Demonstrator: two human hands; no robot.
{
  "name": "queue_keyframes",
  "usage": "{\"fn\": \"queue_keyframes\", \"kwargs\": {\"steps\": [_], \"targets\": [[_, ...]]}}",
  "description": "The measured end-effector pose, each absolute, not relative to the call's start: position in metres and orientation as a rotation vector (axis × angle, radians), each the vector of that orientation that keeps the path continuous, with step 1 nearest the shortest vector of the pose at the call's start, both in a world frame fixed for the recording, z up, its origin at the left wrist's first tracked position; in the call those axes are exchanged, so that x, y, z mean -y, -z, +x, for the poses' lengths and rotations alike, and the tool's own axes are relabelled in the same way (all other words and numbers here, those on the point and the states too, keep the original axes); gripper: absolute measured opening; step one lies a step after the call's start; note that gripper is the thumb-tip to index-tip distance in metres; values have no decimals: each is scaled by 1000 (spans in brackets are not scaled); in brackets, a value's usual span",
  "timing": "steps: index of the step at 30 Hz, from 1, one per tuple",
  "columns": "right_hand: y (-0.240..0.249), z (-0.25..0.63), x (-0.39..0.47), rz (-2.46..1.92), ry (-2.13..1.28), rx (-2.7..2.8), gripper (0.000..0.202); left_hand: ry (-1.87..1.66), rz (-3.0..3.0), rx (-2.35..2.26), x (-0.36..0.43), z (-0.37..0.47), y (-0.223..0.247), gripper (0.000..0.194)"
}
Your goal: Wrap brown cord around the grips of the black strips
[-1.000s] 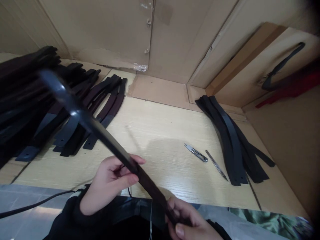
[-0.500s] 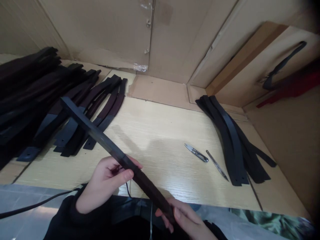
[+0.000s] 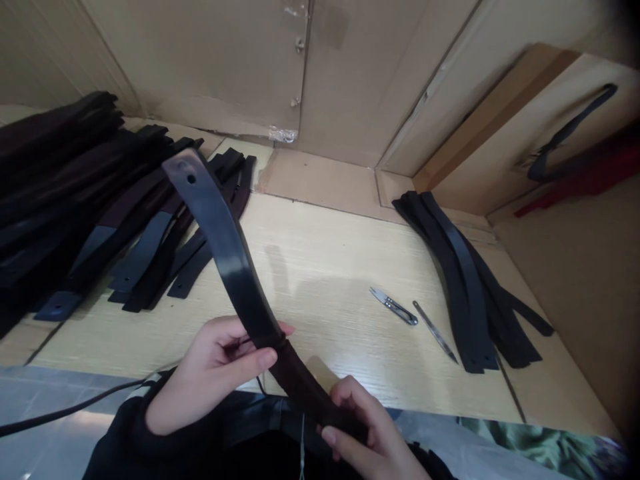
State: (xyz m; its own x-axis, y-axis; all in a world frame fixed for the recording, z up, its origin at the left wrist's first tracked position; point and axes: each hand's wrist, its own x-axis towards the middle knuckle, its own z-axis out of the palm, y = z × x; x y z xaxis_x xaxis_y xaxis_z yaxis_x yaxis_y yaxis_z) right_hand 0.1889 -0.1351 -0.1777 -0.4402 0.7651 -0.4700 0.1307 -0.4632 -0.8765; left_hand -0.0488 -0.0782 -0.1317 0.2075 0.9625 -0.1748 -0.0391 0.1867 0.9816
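A long curved black strip (image 3: 233, 263) with a hole near its far end slants up from my hands over the table. Its upper part is smooth and shiny; the lower part looks dark brown and wrapped. My left hand (image 3: 215, 370) pinches it around the middle, thumb on top, where the two parts meet. Closer to my body, my right hand (image 3: 367, 427) is closed around the brown part. The strip's near end is hidden by my right hand and dark clothing. A thin dark cord hangs below my left hand.
Many similar dark strips (image 3: 75, 173) are piled at the left. Thread snips (image 3: 393, 307) and a slim metal tool (image 3: 434, 331) lie right of the middle. Several plain black strips (image 3: 463, 287) rest farther right. Cardboard walls (image 3: 345, 80) enclose the table's back and right.
The strip has been turned from its narrow edge to its broad face, so its hole now shows. Its far end has swung up and to the right. Both hands keep hold.
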Motion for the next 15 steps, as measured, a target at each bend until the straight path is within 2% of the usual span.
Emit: {"fn": "queue_keyframes", "kwargs": {"steps": [3, 6, 10, 15], "targets": [[170, 187, 131, -1359, -1986, 1378, 30, -962, 1143, -1094, 77, -48, 128, 19], [161, 184, 128, -1343, -2047, 1346, 43, -951, 1129, -1092, 77, -48, 129, 21], [160, 186, 128, -1314, -2082, 1323, 35, -963, 1133, -1078, 80, -54, 132, 21], [169, 194, 132, -1158, -2180, 1214, 38, -945, 1053, -1094, 88, -59, 134, 31]]}}
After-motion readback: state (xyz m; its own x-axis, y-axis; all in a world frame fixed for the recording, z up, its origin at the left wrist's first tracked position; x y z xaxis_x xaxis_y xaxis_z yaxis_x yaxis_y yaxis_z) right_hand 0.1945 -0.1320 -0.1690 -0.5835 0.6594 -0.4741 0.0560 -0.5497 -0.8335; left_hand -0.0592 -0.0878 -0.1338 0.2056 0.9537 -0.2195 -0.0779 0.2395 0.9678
